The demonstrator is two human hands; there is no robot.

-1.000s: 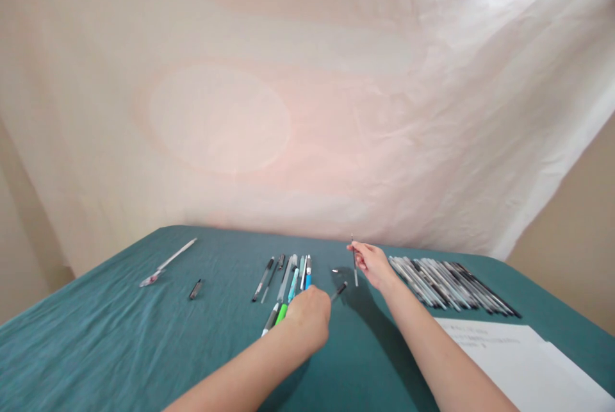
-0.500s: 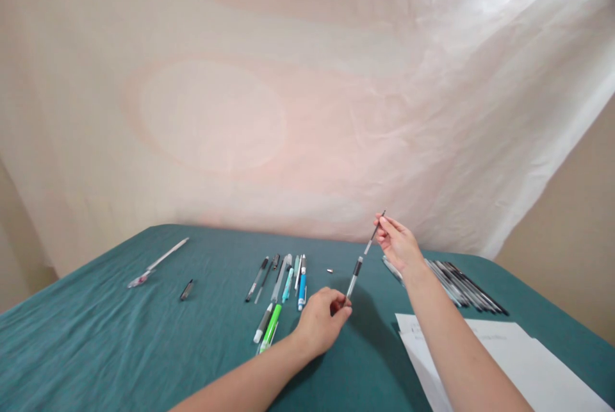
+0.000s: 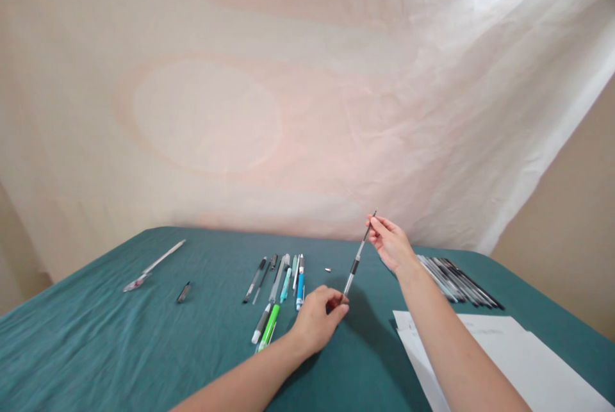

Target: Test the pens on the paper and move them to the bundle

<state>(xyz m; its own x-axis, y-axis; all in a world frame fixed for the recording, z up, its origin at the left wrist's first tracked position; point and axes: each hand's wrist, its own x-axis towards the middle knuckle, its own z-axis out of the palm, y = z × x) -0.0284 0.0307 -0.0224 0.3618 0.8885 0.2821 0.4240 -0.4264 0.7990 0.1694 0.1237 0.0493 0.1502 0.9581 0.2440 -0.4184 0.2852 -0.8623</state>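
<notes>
My left hand (image 3: 319,321) pinches the lower end of a clear pen barrel (image 3: 350,280) with a black grip, tilted with its upper end to the right. Above it, my right hand (image 3: 390,242) holds a thin dark ink refill (image 3: 366,232) between thumb and fingertips. The refill's lower end meets the top opening of the barrel, in line with it; how deep it sits inside I cannot tell. A small metallic pen tip (image 3: 327,270) lies on the cloth just beyond my left hand.
Several pens lie left of centre, among them a green pen (image 3: 268,327) and a blue pen (image 3: 300,290). A pen cap (image 3: 183,292) and a long white stick-like item (image 3: 163,256) lie farther left. Several dark refills (image 3: 464,282) and white paper sheets (image 3: 509,361) are at right.
My right hand has come down and left, bringing the refill from just above the barrel to its opening. The left hand keeps its hold on the barrel. The view has shifted slightly.
</notes>
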